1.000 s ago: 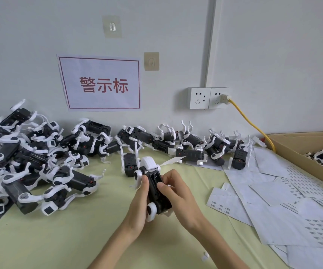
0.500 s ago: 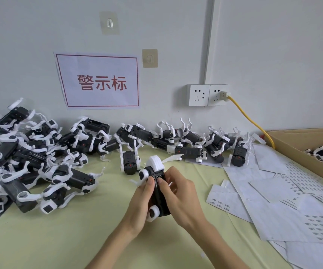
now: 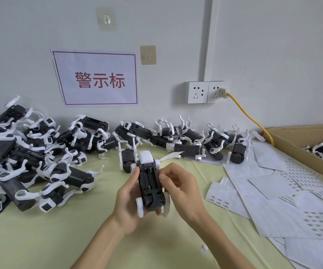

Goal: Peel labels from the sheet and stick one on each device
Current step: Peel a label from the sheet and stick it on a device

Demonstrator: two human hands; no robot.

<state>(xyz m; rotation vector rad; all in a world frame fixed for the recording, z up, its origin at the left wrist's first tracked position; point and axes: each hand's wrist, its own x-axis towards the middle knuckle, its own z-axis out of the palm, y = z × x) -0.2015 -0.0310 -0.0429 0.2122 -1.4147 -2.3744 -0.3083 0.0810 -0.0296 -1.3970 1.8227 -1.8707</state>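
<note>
- A black-and-white device (image 3: 150, 185) is held above the surface (image 3: 63, 237) by both hands, its open battery bay turned up toward the camera.
- The left hand (image 3: 128, 200) is wrapped round the device's left flank and underside, thumb laid along the upper edge.
- The right hand (image 3: 180, 188) is curled against the right flank, thumb tip pressed to the black body beside the bay; whether a label lies beneath it cannot be told.
- The step in hand is judged to be the pressing down of a label on the body. Firm, even thumb pressure should be applied from one end of the label to the other, so that no corner is left lifted, while the device is braced steady by the left hand.
- The thin white legs should be kept out of the grip, since they look easily bent.
- Label sheets (image 3: 277, 206) are spread on the surface to the right, one small sheet (image 3: 221, 193) nearest the hands, within easy reach for the following peel.
- More devices are heaped to the left (image 3: 30, 162) and ranged along the wall (image 3: 176, 140); others are seen in a cardboard box (image 3: 300, 152) at far right.
</note>
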